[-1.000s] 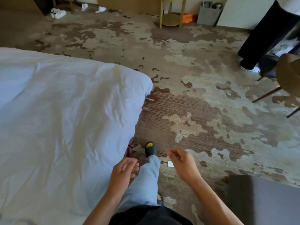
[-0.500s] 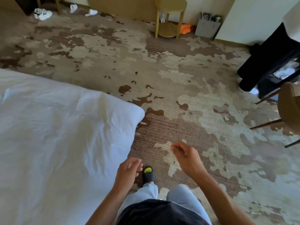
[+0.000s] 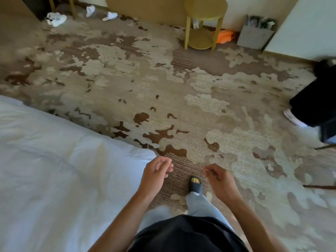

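I stand at the corner of a bed with a white duvet (image 3: 54,170) that fills the lower left. My left hand (image 3: 156,171) hangs just past the duvet's corner, fingers loosely curled, holding nothing. My right hand (image 3: 216,177) hovers over the patterned carpet (image 3: 163,88), fingers also loosely curled and empty. Between the hands my foot in a dark slipper (image 3: 195,184) is planted on the carpet.
A round yellow side table (image 3: 204,24) stands at the far wall with an orange thing (image 3: 225,36) and a grey bin (image 3: 254,33) beside it. White shoes and slippers (image 3: 56,19) lie at far left. Another person's dark-trousered leg (image 3: 312,106) is at right.
The view has tilted up and moved forward along the bed, so more carpet and the far wall show. Both hands rose and drew a little closer together, still empty.
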`<state>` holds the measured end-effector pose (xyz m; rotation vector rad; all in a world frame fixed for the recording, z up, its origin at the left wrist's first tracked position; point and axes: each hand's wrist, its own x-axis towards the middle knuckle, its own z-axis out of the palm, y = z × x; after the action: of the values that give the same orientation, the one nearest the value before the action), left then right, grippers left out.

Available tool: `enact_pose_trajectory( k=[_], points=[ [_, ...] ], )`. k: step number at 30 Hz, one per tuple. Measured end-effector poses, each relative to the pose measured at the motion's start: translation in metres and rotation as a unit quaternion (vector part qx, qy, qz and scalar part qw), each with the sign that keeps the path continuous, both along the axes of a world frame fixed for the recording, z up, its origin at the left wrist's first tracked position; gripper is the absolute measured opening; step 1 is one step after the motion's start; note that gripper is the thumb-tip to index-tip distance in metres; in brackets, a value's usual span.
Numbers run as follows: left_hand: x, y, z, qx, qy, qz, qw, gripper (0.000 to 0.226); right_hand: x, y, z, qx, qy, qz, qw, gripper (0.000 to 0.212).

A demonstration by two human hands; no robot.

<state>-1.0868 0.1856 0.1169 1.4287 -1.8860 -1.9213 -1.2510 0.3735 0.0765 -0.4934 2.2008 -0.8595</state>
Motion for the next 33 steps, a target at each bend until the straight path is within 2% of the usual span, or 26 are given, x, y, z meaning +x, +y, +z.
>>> enact_pose_trajectory(
  k=[6, 10, 14, 18, 25, 28, 33],
  points=[
    [-0.052, -0.094, 0.011, 0.0, -0.029, 0.141, 0.99, 0.019, -0.103, -0.173, 0.018, -0.019, -0.037, 0.148, 0.988, 0.015],
    [-0.052, -0.164, 0.001, 0.016, -0.036, 0.263, 0.964, 0.019, -0.131, -0.322, 0.024, -0.041, -0.04, 0.255, 0.965, 0.015],
    [-0.053, -0.252, -0.022, 0.014, -0.038, 0.342, 0.939, 0.018, -0.139, -0.469, 0.023, -0.059, -0.044, 0.339, 0.938, 0.014],
    [-0.07, -0.358, -0.034, 0.019, -0.061, 0.364, 0.929, 0.013, -0.152, -0.592, 0.028, -0.062, -0.023, 0.385, 0.92, 0.014],
    [-0.136, -0.573, -0.004, 0.011, -0.008, 0.353, 0.936, 0.019, -0.211, -0.768, 0.036, -0.033, -0.024, 0.426, 0.904, 0.009],
    [-0.162, -0.678, 0.003, -0.017, 0.005, 0.364, 0.931, 0.031, -0.242, -0.85, 0.023, -0.018, -0.021, 0.433, 0.901, 0.008],
    [-0.191, -0.844, 0.009, -0.048, 0.009, 0.398, 0.916, 0.029, -0.278, -1.02, 0.0, -0.022, -0.013, 0.474, 0.88, 0.013]
  ],
)
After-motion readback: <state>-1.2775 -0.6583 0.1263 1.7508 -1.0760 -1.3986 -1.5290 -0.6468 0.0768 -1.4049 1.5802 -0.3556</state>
